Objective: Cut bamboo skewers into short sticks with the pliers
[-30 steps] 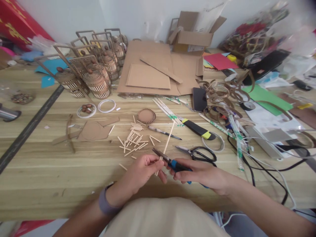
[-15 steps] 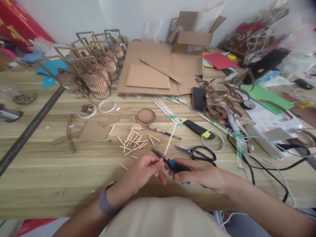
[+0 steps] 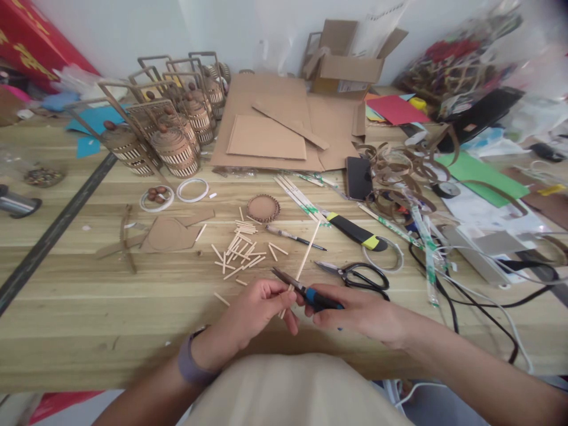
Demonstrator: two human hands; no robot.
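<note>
My left hand (image 3: 255,310) is closed in a pinch on a long thin wooden stick (image 3: 306,254) that slants up and away to the right. My right hand (image 3: 359,310) grips blue-handled cutters (image 3: 306,290), whose dark jaws cross the stick just above my left fingers. Beyond my hands lies a scatter of several short cut stick pieces (image 3: 239,251) on the wooden table (image 3: 110,296). A small round woven disc (image 3: 263,208) sits behind that pile.
Black scissors (image 3: 359,274), a yellow-and-black knife (image 3: 352,231) and a thin pen (image 3: 295,236) lie right of the pile. Cardboard sheets (image 3: 275,127) and an open box (image 3: 348,62) are at the back. Woven cardboard lanterns (image 3: 168,139) stand back left. Cables and paper strips (image 3: 399,171) crowd the right.
None of note: both hands stay on the stick and cutters, with only a slight shift of the stick's tilt.
</note>
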